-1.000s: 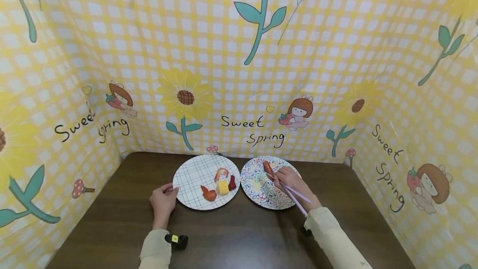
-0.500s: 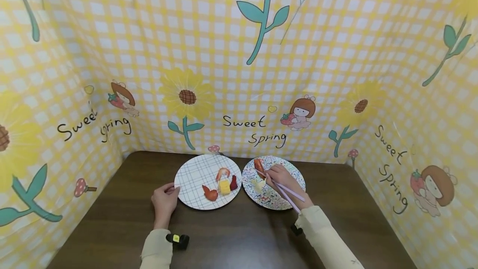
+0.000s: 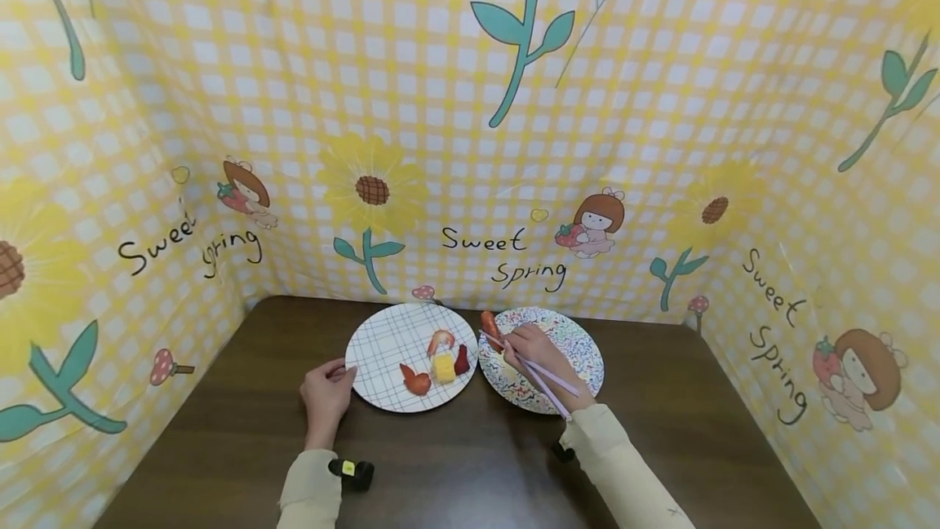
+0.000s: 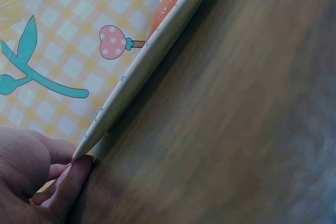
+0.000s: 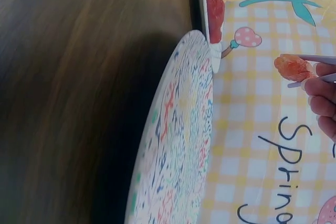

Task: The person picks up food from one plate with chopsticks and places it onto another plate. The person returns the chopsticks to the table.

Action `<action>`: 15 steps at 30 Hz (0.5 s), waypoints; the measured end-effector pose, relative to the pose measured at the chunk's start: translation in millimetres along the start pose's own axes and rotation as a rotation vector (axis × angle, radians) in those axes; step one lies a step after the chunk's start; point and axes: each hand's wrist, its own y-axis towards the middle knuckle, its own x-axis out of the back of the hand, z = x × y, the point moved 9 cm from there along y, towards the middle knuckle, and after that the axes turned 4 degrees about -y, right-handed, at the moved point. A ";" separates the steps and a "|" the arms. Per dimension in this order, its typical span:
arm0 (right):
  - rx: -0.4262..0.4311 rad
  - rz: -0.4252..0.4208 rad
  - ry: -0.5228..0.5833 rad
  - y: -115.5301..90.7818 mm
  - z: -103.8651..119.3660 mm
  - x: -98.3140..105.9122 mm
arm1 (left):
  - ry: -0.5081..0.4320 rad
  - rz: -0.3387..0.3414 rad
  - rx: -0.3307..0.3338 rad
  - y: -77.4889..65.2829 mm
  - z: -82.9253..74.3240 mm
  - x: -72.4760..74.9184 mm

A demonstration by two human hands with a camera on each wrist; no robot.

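Observation:
My left hand (image 3: 325, 397) pinches the left rim of a white plate with a grid pattern (image 3: 389, 341), thumb and fingers on its edge in the left wrist view. My right hand (image 3: 539, 356) holds a pair of light purple chopsticks (image 3: 547, 386). Between their tips is a reddish-brown, sausage-like food piece (image 3: 489, 327), lifted over the left edge of a speckled plate (image 3: 569, 341). In the right wrist view the food piece (image 5: 294, 68) hangs well clear of that plate.
On the grid plate lie a curled shrimp (image 3: 441, 340), a yellow block (image 3: 444, 368), a dark red piece (image 3: 462, 359) and an orange-red piece (image 3: 416, 382). Both plates sit side by side on a dark wooden table (image 3: 441, 464). A checked cloth (image 3: 411, 113) stands around its back and sides.
The right hand has moved left with the chopsticks and the sausage-like piece, from over the middle of the speckled plate to its left edge. My left hand stays at the grid plate's rim.

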 end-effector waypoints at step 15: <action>0.016 -0.002 0.064 25.1 18.6 -30.1 | 0.003 0.000 0.020 -0.3 3.2 1.0</action>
